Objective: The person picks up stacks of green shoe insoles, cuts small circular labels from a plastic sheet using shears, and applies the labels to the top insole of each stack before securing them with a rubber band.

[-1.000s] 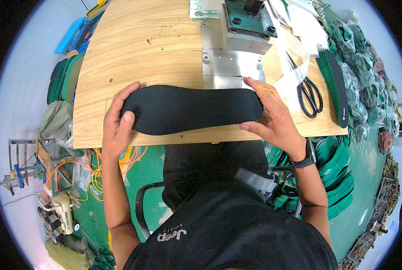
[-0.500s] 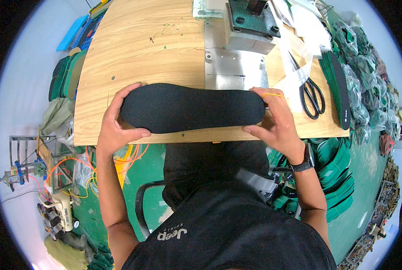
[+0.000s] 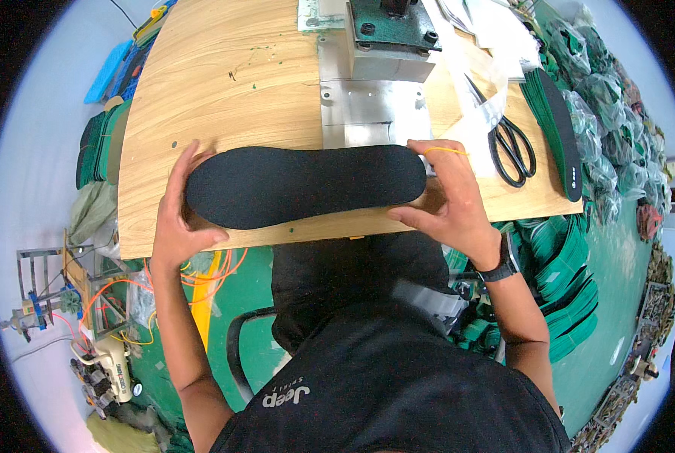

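Observation:
A black shoe insole (image 3: 299, 187) lies sideways between my hands, dark face up, over the front of the wooden table. My left hand (image 3: 177, 223) is spread around its broad left end, thumb and fingers apart and just off the edge. At the narrower right end, my right hand (image 3: 454, 200) has its fingers at the upper edge and its thumb by the lower edge. A yellow band loops one right finger. The undersides of both ends are hidden. Behind the insole is a flat metal plate (image 3: 375, 106).
A heavy metal block with a bolted top (image 3: 394, 57) stands at the back. Black-handled scissors (image 3: 515, 155) and a stack of green and black insoles (image 3: 552, 128) lie to the right. More insoles (image 3: 99, 147) stand left; green piles (image 3: 560, 287) sit below the table's right side.
The view has shifted, so the table objects appear further left. My left thumb and fingers have loosened from the insole's edge. My right hand keeps its place at the other end.

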Available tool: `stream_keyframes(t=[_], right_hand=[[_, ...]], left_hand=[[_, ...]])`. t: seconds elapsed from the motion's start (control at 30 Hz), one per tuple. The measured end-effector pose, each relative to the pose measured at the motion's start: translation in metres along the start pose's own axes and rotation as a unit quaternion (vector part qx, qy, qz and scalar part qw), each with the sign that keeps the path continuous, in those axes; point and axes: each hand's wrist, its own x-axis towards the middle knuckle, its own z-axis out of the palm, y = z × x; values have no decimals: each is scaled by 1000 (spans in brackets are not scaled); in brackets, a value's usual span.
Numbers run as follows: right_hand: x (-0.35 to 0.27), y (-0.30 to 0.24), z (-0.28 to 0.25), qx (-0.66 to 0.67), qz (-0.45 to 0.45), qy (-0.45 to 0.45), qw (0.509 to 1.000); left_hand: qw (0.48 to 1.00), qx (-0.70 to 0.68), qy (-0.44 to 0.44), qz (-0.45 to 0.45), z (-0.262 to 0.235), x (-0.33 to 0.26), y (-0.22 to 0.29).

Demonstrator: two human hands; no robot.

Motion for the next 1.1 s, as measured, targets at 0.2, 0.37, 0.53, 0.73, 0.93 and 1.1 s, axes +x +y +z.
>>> stream_keyframes(t=[0.2, 0.37, 0.53, 0.73, 0.93, 1.1], right_hand=[[-5, 1, 10, -21, 62, -5, 998], [18, 11, 8, -25, 76, -15, 997], [36, 25, 6, 8, 75, -13, 997], [41, 35, 17, -19, 54, 37, 998], [57, 56, 22, -58, 103, 34, 992], [61, 69, 28, -23, 73, 63, 995]], left_hand=[[996, 77, 17, -43, 8, 5, 23], [991, 124, 38, -30, 9, 17, 21], [992, 109, 51, -40, 11, 34, 17], [995, 96, 32, 0, 7, 49, 8], [997, 75, 20, 0, 6, 81, -3], [997, 75, 20, -3, 4, 99, -11]])
